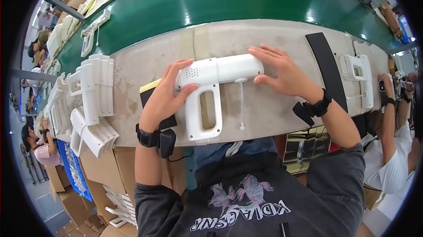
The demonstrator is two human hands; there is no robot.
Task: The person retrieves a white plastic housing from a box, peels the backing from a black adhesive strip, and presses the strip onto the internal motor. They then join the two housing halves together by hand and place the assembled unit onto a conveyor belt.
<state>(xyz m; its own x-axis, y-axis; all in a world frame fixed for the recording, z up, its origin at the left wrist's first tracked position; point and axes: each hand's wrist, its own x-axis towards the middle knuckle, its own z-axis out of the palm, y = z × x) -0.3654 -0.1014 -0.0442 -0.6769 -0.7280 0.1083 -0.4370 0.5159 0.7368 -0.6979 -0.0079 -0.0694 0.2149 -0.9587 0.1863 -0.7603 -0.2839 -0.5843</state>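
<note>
A white plastic spray gun (227,69) lies on its side before me, barrel to the right and loop handle toward me. My left hand (165,94) is closed around its rear end, thumb near the top of the handle and fingers over the back. At the barrel's front end, my right hand (284,74) holds it between the thumb below and the fingers above. From the barrel's underside a thin white tube (242,107) with a small knob runs toward the table's near edge. Partly covered by my left hand is a black and yellow item (150,88).
Stacked white gun housings (94,89) stand at the left. A long black strip (326,72) and another white spray gun (359,78) lie at the right, near a co-worker's arm (387,109). Beyond the table runs a green conveyor belt (220,5). Cardboard boxes (103,168) sit below left.
</note>
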